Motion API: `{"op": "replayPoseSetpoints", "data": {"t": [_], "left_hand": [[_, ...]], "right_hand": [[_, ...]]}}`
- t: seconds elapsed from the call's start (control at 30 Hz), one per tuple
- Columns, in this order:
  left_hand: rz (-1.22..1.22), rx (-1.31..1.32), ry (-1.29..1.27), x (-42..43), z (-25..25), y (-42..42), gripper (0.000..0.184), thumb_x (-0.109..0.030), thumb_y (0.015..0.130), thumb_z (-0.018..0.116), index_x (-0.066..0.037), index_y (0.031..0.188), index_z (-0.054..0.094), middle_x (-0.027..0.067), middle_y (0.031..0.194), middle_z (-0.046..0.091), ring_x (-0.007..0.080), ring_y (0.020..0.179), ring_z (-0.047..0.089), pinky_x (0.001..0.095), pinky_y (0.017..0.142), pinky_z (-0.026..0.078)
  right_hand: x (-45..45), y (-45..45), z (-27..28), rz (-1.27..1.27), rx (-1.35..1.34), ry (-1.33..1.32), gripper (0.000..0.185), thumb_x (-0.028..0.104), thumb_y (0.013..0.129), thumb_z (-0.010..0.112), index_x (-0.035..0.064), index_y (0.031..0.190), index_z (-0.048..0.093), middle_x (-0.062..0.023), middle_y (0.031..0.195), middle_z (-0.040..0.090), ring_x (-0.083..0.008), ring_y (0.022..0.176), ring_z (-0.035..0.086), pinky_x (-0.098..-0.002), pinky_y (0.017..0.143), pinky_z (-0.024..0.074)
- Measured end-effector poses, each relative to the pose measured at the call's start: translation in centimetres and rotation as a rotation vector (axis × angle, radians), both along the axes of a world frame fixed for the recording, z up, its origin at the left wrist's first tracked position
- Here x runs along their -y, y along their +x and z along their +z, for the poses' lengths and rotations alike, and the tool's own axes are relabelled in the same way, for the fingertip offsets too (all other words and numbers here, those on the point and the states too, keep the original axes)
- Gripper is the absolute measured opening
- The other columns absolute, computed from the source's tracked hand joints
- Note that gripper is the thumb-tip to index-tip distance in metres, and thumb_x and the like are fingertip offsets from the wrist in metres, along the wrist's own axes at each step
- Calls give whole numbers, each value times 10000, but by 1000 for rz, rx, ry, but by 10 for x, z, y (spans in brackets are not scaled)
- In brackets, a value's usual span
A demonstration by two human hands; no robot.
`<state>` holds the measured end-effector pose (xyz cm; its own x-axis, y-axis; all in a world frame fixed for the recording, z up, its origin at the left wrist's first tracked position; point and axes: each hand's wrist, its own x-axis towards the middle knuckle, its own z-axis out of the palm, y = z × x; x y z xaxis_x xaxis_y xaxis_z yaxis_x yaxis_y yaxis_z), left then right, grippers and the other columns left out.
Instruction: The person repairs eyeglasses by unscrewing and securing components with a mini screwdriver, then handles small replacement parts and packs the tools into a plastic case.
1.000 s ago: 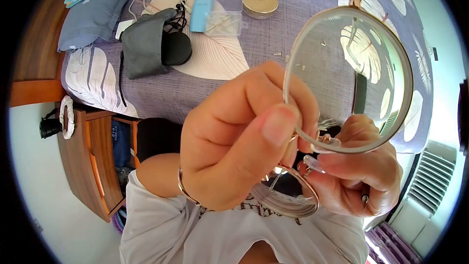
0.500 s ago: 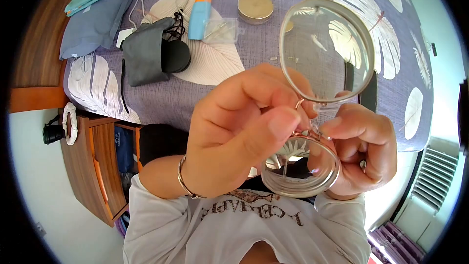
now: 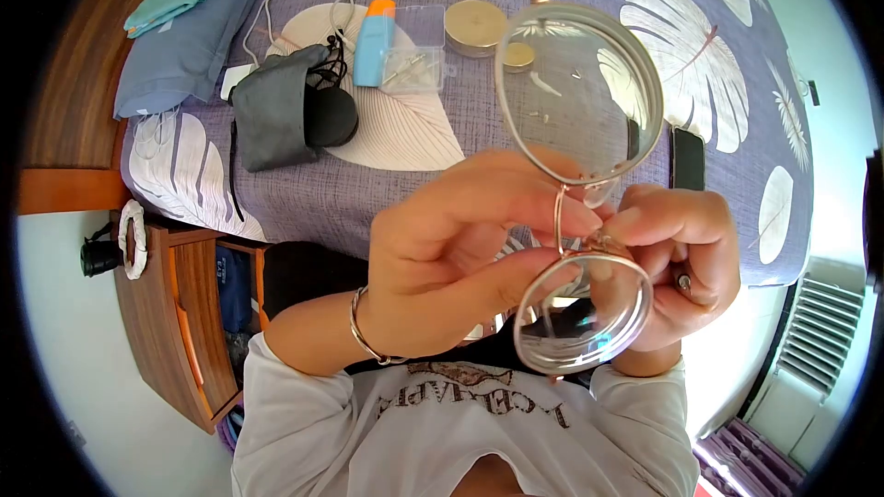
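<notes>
A pair of eyeglasses (image 3: 558,221) with a thin metal rim is held upright on end, one lens above the other. My left hand (image 3: 460,248), wearing a bracelet (image 3: 357,331), is closed, its thumb and fingers pinching the frame by the bridge. My right hand (image 3: 686,253) is closed too, its thumb and forefinger at the nose pad (image 3: 603,241) beside the bridge. From its curled fingers shows the end of a small metal piece (image 3: 683,282), whose kind I cannot make out. Whether the temples are attached is unclear.
On the patterned bedspread (image 3: 304,207) are a grey pouch (image 3: 269,120), a blue bottle with an orange cap (image 3: 374,51), a clear plastic box (image 3: 414,69), round gold tins (image 3: 475,26) and a phone (image 3: 687,156). A wooden drawer cabinet (image 3: 152,313) stands at left.
The eyeglasses have turned so the bridge and lower lens face me more, and the upper lens has shifted left. Both hands stay closed at the bridge.
</notes>
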<state>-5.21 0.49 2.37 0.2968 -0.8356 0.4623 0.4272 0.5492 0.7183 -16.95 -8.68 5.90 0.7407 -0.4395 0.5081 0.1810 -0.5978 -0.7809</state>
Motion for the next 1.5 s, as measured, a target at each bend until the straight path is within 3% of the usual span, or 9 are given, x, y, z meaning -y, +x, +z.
{"op": "replayPoseSetpoints", "data": {"t": [0.33, 0.43, 0.63, 0.83, 0.93, 1.07, 1.23, 1.33, 1.5], "left_hand": [[179, 116, -29, 2, -2, 7, 228, 119, 702, 534, 46, 912, 583, 148, 978, 509, 190, 888, 528, 251, 734, 427], [278, 370, 50, 2, 0, 8, 286, -272, 728, 634, -108, 908, 483, 101, 851, 485, 180, 735, 503, 297, 624, 427], [238, 269, 57, 1, 3, 9, 280, -280, 709, 652, -113, 886, 513, 66, 789, 452, 171, 638, 471, 281, 533, 398], [201, 191, 90, 1, 5, 8, 284, -274, 694, 667, -113, 871, 515, 61, 786, 468, 160, 607, 453, 283, 512, 393], [236, 139, 129, 2, 5, 6, 282, -276, 698, 664, -100, 859, 512, 67, 789, 476, 145, 598, 445, 277, 501, 390], [239, 136, 87, 6, 3, 7, 272, -268, 710, 651, -83, 847, 508, 64, 769, 462, 134, 587, 438, 253, 480, 379], [197, 161, -11, 7, 1, 10, 259, -231, 707, 658, -70, 842, 508, 65, 750, 450, 136, 571, 432, 231, 451, 367], [-42, -248, -104, 5, 3, 6, 214, 101, 642, 632, 59, 847, 583, 163, 925, 527, 195, 810, 554, 264, 695, 451], [-133, -238, -10, 2, 7, 7, 223, 110, 642, 626, 55, 853, 582, 165, 920, 523, 219, 807, 553, 283, 684, 452]], "right_hand": [[-4, 6, -5, -37, 101, 77, 242, 41, 659, 690, 3, 787, 489, 64, 494, 322, -20, 451, 267, -173, 423, 185], [-3, 8, -5, -18, 113, -57, 256, 80, 661, 700, 10, 793, 493, 65, 490, 322, -24, 451, 272, -177, 418, 183], [-3, 7, -3, -38, 121, -158, 353, 205, 622, 735, 20, 805, 496, 60, 498, 346, -38, 445, 281, -190, 405, 182], [-2, 6, 1, -22, 97, -207, 408, 206, 596, 752, 27, 846, 484, 66, 496, 327, -40, 442, 280, -193, 407, 187], [-2, 6, 5, 69, 20, -74, 455, 129, 589, 757, 24, 912, 454, 67, 497, 313, -40, 437, 275, -196, 409, 193], [2, 2, -5, 68, 231, 68, 516, -47, 553, 721, 13, 966, 418, 71, 493, 307, -43, 428, 270, -205, 411, 184], [6, -2, 6, 148, 259, 157, 470, -82, 539, 681, 24, 912, 416, 68, 492, 334, -45, 413, 285, -201, 408, 194], [10, -5, 16, 225, 111, 131, 410, -60, 559, 671, 33, 870, 421, 67, 502, 367, -50, 419, 311, -195, 435, 233], [-2, -2, 15, 166, 71, 62, 381, -87, 553, 668, 45, 825, 437, 65, 512, 366, -60, 458, 308, -235, 477, 221]]}}
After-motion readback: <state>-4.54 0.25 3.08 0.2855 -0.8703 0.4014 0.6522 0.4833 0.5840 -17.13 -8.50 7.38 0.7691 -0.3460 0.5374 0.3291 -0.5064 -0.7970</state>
